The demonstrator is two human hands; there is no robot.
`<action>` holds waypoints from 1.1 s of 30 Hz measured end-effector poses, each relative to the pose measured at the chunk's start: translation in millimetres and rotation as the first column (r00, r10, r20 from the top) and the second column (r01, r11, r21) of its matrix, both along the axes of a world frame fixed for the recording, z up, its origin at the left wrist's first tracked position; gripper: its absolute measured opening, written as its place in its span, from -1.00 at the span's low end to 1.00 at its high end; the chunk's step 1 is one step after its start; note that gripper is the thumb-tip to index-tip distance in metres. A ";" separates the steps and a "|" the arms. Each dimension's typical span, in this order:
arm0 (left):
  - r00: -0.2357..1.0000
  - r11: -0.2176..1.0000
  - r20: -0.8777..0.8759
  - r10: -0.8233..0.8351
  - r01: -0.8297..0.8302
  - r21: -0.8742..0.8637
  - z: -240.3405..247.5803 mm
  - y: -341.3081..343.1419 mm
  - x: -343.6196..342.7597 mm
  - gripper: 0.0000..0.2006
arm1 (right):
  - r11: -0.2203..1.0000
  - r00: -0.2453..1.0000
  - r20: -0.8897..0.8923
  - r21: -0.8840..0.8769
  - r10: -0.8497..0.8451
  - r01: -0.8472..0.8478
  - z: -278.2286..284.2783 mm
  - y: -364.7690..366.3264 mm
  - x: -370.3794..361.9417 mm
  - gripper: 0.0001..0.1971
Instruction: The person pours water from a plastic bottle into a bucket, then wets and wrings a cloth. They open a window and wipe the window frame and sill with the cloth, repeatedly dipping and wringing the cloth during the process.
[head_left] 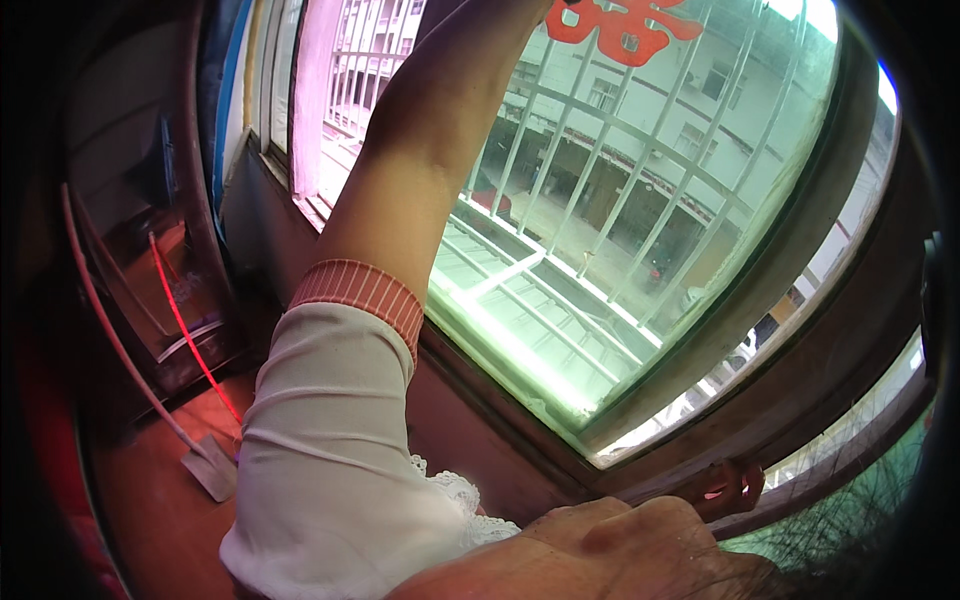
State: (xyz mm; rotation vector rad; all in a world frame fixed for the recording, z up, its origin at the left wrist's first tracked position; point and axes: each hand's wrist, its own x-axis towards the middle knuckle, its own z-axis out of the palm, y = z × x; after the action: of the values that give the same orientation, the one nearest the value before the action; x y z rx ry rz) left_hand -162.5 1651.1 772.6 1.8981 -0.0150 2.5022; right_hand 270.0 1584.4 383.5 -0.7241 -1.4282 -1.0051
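sleeve (330, 430) white; cuff (362, 296) reddish, pale-striped; window cutout (634, 48) red; shovel (211, 468) perhaps grey

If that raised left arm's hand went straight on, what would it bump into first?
Perhaps the window glass near the red cutout, but the left hand is past the top edge, so depth is unclear.

Daylight comes through 2 windows: a greenish main window (680, 270) in a dark frame (510, 430), and a left window (372, 50) with a pinkish glow. Pale bars (600, 113) cross the view outside, before a white building (765, 120). At left, a dark, glossy panel (125, 130) stands above the reddish-brown floor (150, 510), partly lit red.
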 end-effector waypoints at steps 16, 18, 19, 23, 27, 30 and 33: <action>0.528 0.784 -0.585 0.616 -0.483 0.390 -381.0 -24.9 70.0 -0.73 | 0.977 0.978 0.035 -0.058 -0.205 0.207 6.0 -12.0 1.9 -0.83; 0.396 0.800 -0.748 0.533 -0.523 0.294 -447.4 -45.2 75.1 -0.71 | 0.989 0.989 -0.028 -0.041 -0.145 0.144 1.1 -4.4 -4.0 -0.81; 0.465 0.813 -0.746 0.476 -0.556 0.172 -477.9 -55.3 87.3 -0.65 | 0.993 0.994 -0.037 -0.056 -0.104 0.102 -0.6 -2.5 -8.1 -0.81; 0.741 0.832 -0.597 0.306 -0.513 -0.211 -495.6 -83.8 118.8 -0.51 | 0.996 0.998 -0.066 -0.087 -0.020 0.014 -0.8 -4.3 -8.7 -0.78; 0.902 0.821 -0.424 -0.085 -0.178 -0.543 -494.6 -101.8 157.3 -0.50 | 0.968 0.992 -0.114 -0.250 -0.060 0.030 -7.8 -27.6 -10.3 -0.79; 0.864 0.925 -0.498 -0.077 -0.124 -0.359 -480.2 -122.0 184.7 -0.42 | 0.898 0.998 0.055 -0.439 -0.011 0.034 -23.9 -63.8 -19.2 -0.74; 0.880 0.968 -0.465 -0.093 -0.029 -0.248 -466.5 -131.8 206.8 -0.28 | 0.604 0.829 -0.360 -0.568 0.428 -0.559 -56.2 -102.9 -44.9 -0.58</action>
State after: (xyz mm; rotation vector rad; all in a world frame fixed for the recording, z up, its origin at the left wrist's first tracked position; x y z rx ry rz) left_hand 44.3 1519.3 306.2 2.3053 0.2522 1.8407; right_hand 225.1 1481.6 327.3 -0.8182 -1.6909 0.0484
